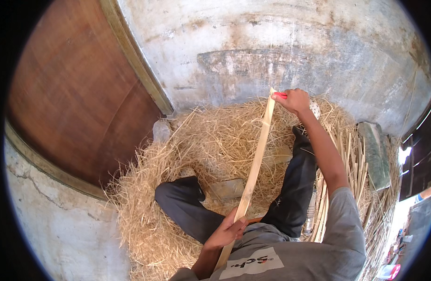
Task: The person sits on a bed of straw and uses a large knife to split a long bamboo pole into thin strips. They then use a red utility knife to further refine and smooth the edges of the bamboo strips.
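A long, pale bamboo strip slants from my lap up towards the wall, away from my body. My left hand is closed around its lower part, close to my waist. At the strip's far end, my right hand grips a small tool with a red handle. The tool sits against the strip's edge near the tip. Its blade or working end is too small to make out, so I cannot tell its exact kind.
Curly straw-coloured shavings cover the floor around my legs. Several thin strips lie at my right, beside a greenish stone slab. A stone block rests between my legs. A brown door and a stained wall stand ahead.
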A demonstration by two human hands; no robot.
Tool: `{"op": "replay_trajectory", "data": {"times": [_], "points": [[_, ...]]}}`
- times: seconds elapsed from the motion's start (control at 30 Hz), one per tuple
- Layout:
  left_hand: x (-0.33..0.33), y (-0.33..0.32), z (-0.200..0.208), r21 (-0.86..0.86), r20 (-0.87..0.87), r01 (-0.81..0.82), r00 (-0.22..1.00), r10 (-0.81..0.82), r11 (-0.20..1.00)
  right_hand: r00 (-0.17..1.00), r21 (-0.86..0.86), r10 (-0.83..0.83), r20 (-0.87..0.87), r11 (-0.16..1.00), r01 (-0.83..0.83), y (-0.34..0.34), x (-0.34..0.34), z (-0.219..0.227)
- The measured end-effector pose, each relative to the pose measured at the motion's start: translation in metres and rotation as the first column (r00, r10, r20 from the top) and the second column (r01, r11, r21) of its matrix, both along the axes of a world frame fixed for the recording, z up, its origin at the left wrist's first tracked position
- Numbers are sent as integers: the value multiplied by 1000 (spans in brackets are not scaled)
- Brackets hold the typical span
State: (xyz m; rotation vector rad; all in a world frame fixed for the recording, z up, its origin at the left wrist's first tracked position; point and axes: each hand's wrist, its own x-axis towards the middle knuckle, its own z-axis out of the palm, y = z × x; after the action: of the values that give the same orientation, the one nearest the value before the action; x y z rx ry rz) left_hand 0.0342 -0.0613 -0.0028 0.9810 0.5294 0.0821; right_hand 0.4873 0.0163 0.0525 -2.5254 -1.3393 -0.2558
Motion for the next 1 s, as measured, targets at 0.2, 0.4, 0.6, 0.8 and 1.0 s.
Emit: {"op": "replay_trajectory", "data": {"times": [0.2, 0.4, 0.6, 0.8, 1.0], "points": [[-6, -15, 4, -31, 30, 71, 997, -70, 997, 871, 115, -397, -288, 889, 443, -14, 75, 8], [-1, 14, 4, -111, -37, -166, 986, 163, 980, 912, 222, -186, -367, 934, 280, -47, 7, -14], [14, 17, 8, -87, -13, -124, 992, 124, 988, 888, 331, 452, -88, 854, -402, -108, -174, -50], [12, 9, 14, -6, -27, -124, 992, 124, 992, 963, 245, 261, -70, 940, -237, -86, -162, -52], [13, 6, 21, 46, -39, -119, 992, 121, 992, 864, 223, 498, 77, 836, -502, -96, -185, -54]]}}
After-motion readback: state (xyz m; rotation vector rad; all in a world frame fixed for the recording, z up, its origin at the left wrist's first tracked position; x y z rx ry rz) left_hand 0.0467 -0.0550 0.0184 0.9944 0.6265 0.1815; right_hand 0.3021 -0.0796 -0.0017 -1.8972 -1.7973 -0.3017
